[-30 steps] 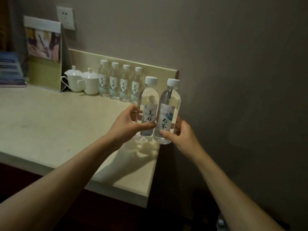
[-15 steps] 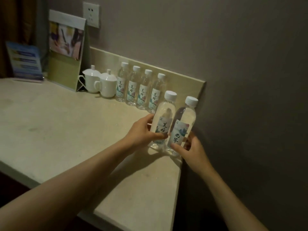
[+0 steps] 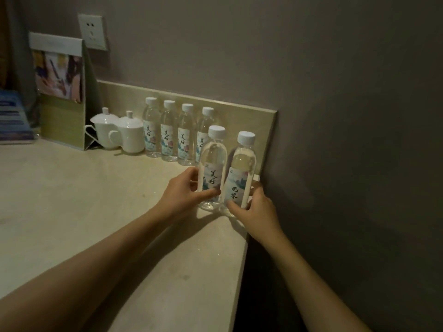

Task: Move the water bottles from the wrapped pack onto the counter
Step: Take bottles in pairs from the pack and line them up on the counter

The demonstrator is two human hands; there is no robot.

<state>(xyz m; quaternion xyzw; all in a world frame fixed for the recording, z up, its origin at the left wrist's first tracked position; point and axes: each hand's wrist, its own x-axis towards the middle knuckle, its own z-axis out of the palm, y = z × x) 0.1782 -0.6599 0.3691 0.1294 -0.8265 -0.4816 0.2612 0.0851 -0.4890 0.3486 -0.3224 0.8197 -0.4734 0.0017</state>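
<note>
Head view: beige counter (image 3: 72, 212) meets grey wall (image 3: 335, 116).

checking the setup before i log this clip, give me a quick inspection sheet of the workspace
surface: pale stone counter with a low backsplash, dim light
job's things: four capped water bottles in a row at the backsplash; two more upright near the counter's right end, left-held bottle and right-held bottle; wrapped pack not in view
clutter: two white lidded cups, a standing card, a blue leaflet
grippers: left hand grips one bottle, right hand grips the other
cables: nothing seen
surroundings: grey wall with a socket, wall close on the right
</note>
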